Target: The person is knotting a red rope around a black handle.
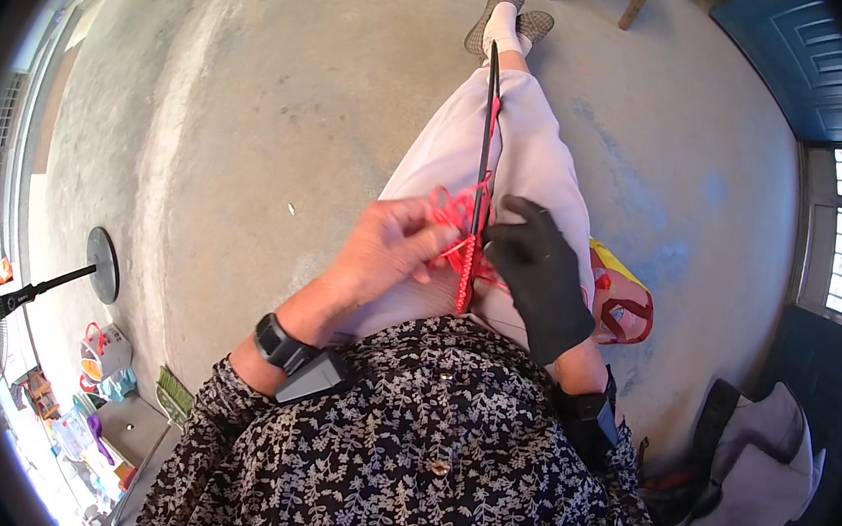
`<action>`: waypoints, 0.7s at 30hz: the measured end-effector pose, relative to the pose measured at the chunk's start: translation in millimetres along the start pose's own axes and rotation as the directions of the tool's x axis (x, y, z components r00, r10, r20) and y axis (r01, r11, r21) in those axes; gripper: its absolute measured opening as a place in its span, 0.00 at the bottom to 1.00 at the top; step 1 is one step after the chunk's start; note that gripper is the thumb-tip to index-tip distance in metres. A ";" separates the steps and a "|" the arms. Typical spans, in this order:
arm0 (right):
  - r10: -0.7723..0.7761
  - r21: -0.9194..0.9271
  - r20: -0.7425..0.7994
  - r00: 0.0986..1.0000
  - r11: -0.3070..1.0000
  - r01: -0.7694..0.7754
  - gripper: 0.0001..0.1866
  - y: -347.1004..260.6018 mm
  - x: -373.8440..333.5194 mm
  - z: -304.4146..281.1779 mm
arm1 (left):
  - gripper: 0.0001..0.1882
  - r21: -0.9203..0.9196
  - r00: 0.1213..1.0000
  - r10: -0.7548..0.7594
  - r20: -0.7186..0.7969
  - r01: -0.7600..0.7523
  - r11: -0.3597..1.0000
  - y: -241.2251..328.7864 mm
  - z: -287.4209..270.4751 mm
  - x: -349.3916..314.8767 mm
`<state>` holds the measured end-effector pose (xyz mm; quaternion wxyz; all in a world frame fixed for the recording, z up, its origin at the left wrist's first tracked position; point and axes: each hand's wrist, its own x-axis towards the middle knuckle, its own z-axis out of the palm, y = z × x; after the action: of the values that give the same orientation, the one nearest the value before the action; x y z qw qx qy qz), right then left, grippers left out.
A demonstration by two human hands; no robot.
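My bare left hand [398,246] is closed on a loose bundle of red cord [453,206], thumb and fingers pinched together. Over my lap runs a long black strap [487,130], stretched from my feet towards my waist. At its near end sits a red knotted braid [467,275]. My right hand [543,278], in a black glove, is beside the strap on the right with its fingers curled in. Whatever lies between those gloved fingertips is hidden. Strands of red cord trail between both hands.
My crossed feet [504,22] are at the far end of the strap. A red and yellow bag [621,303] stands right of my legs. A fan [101,266] and assorted goods are at left; a grey-covered item [762,458] is at lower right. Wooden stool legs [637,5] show at the top.
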<state>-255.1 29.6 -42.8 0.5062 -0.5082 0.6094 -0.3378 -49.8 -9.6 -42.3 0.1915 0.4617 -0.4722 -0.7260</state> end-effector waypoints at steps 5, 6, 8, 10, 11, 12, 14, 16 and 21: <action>-0.285 -0.234 -0.320 0.903 0.948 0.216 0.34 -18.2 8.3 -14.4 | 0.14 -0.329 0.927 0.074 -0.369 -0.204 0.922 47.9 -40.6 -34.9; -0.285 -0.233 -0.321 0.903 0.948 0.216 0.34 -26.5 11.0 -14.2 | 0.14 -0.282 0.909 0.162 -0.384 -0.283 0.917 57.2 -51.0 -45.7; -0.540 -0.411 -0.188 0.820 0.802 0.434 0.38 -40.8 15.6 -13.7 | 0.14 -0.291 0.919 0.266 -0.290 -0.349 0.891 78.9 -73.3 -71.7; -0.573 -0.514 0.062 0.817 0.683 0.519 0.38 -56.6 23.5 -9.1 | 0.09 -0.384 0.841 0.438 -0.318 -0.537 0.751 113.3 -65.0 -97.3; -0.619 -0.559 0.155 0.770 0.588 0.585 0.32 -60.2 30.2 -0.9 | 0.06 -0.342 0.751 0.610 -0.253 -0.659 0.669 125.8 -70.0 -107.5; -0.652 -0.592 0.248 0.717 0.484 0.645 0.27 -62.9 34.0 5.2 | 0.04 -0.311 0.631 0.756 -0.174 -0.764 0.566 136.5 -76.8 -117.7; -0.524 -0.295 0.223 0.822 0.768 0.569 0.21 -62.5 35.2 5.0 | 0.04 -0.604 0.592 0.739 -0.320 -0.729 0.322 150.5 -85.8 -133.4; -0.192 0.176 0.288 0.938 0.974 0.145 0.09 -75.7 32.6 -8.4 | 0.04 -0.703 0.664 0.707 -0.243 -0.622 0.344 152.0 -109.0 -140.3; -0.127 0.746 0.230 0.965 0.660 -0.091 0.08 -64.2 7.5 -41.1 | 0.10 -0.336 0.694 0.551 -0.464 -0.713 0.615 117.9 -120.7 -109.5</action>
<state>-276.6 1.8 25.3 0.7430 -0.3001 0.3383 -0.4934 89.1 -49.5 97.6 0.6217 0.3068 -0.3672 -0.6201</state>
